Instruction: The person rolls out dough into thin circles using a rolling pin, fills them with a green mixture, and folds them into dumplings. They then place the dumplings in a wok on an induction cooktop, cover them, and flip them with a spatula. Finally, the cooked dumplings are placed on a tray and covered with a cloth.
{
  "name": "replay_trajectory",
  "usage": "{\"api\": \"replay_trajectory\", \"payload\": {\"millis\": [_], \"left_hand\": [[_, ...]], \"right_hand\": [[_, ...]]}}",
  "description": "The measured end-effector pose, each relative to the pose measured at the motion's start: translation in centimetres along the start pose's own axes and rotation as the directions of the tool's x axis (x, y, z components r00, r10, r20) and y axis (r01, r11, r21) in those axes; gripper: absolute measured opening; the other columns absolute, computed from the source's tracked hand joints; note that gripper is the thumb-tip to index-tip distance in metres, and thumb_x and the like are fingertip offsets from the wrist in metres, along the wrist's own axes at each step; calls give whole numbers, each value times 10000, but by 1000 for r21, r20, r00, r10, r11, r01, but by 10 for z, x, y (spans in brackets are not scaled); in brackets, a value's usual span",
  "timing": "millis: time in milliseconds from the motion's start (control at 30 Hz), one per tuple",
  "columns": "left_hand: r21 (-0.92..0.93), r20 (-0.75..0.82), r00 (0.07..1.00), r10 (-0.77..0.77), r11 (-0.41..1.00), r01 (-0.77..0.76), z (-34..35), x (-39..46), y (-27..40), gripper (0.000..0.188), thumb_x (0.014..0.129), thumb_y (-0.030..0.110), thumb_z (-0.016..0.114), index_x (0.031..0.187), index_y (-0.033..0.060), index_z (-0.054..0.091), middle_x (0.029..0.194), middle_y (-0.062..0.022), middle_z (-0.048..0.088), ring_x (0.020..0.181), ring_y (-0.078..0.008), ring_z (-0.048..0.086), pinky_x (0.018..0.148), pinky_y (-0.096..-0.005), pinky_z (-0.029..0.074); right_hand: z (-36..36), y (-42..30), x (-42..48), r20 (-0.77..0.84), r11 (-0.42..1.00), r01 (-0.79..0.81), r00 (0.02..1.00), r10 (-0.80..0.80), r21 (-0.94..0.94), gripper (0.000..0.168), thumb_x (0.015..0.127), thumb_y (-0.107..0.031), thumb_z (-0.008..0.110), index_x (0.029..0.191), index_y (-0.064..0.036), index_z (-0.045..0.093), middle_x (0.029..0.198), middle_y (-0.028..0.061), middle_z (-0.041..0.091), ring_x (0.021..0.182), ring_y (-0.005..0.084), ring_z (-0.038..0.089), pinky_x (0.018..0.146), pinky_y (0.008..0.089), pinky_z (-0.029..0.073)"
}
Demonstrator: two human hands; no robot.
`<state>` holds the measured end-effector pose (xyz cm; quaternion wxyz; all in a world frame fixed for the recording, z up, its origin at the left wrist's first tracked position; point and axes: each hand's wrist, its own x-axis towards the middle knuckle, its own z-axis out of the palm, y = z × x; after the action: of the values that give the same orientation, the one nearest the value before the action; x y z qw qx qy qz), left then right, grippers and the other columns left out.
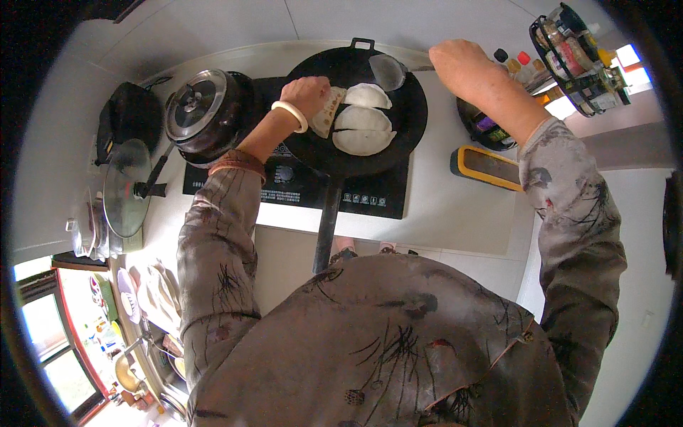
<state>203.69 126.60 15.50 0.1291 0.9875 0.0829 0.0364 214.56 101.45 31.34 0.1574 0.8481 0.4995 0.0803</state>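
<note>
A black long-handled pan (408, 133) holds several half-moon filled flatbreads. Three pale ones, among them a front flatbread (363, 142), lie in a column. To their left is a browned, spotted flatbread (326, 118), with the bent fingers of my left hand (306, 96) closed at its upper edge; the fingertips are partly hidden. My right hand (459, 61) is closed around the handle of a spatula (388, 73), beyond the pan's right side. The spatula's broad blade is over the back right of the pan, behind the pale flatbreads.
The pan stands on a black cooktop (373, 200). A lidded pot (197, 117) is close on the left, near an upright glass lid (127, 187). At right are a yellow-edged box (488, 168), bottles and a wire rack of jars (579, 64). The pan handle (326, 224) points towards me.
</note>
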Motion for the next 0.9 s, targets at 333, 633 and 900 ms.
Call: {"api": "replay_trajectory", "payload": {"millis": [333, 633, 900], "left_hand": [[-5, 13, 1000, -3, 1000, 3, 11, 10, 8, 183, 847, 243, 509, 894, 103, 616, 822, -135, 645, 805, -355, 608, 689, -451, 479], [-14, 156, 988, -17, 1000, 20, 48, 51, 5, 226, 819, 216, 527, 894, 53, 666, 864, -167, 651, 849, -345, 624, 756, -423, 503], [322, 550, 830, -95, 941, -105, 51, 67, -15, 221, 781, 182, 624, 908, 12, 684, 941, -187, 657, 911, -333, 636, 796, -372, 516]], "right_hand": [[34, 43, 26, 121, 997, -22, 993, 12, 80, 134, 768, -41, 527, 728, 46, 620, 743, 230, 607, 760, 373, 620, 691, 434, 497], [13, 56, 1, 168, 982, -10, 986, -22, 190, 140, 774, -85, 523, 743, 45, 565, 780, 248, 568, 754, 377, 583, 693, 449, 451], [-5, 81, -57, -102, 964, -50, 992, 78, 260, 179, 849, -124, 484, 874, 30, 571, 868, 223, 584, 843, 368, 574, 758, 416, 450]]}}
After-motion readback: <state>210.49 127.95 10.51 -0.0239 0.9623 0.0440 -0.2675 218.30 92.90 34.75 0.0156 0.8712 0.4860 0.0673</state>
